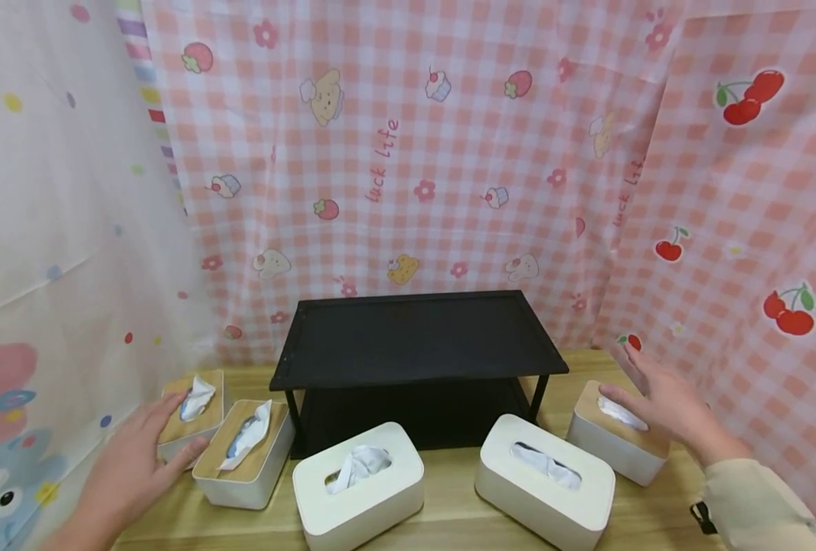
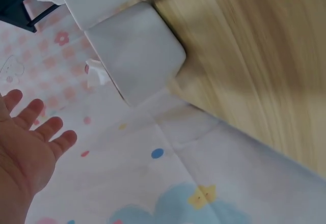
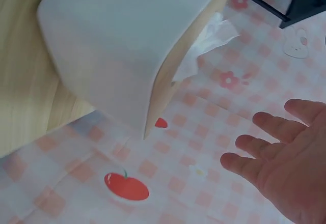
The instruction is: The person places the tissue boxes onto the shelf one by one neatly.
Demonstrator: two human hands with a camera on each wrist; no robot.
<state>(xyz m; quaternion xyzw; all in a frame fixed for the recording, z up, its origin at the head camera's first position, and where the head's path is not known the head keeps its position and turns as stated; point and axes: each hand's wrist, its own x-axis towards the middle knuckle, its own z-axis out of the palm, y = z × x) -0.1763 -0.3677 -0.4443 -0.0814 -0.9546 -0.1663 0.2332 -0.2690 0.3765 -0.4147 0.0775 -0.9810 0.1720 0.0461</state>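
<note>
Because the left hand [image 1: 128, 459] and right hand [image 1: 677, 405], fingers apart, grip nothing, the far-left box [image 1: 208, 417] and far-right box [image 1: 618, 440] near them rest wholly on the table [image 1: 449, 505]. Two all-white boxes [image 1: 380, 486] stand before the rack [image 1: 418, 337], each presumably angled to suit its nearer hand.

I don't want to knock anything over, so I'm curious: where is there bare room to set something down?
The rack has a bare top. Bare table also shows between the two all-white boxes, in front of the rack. It is crowded on the left, where two wood-topped boxes stand close together near the left hand.
</note>
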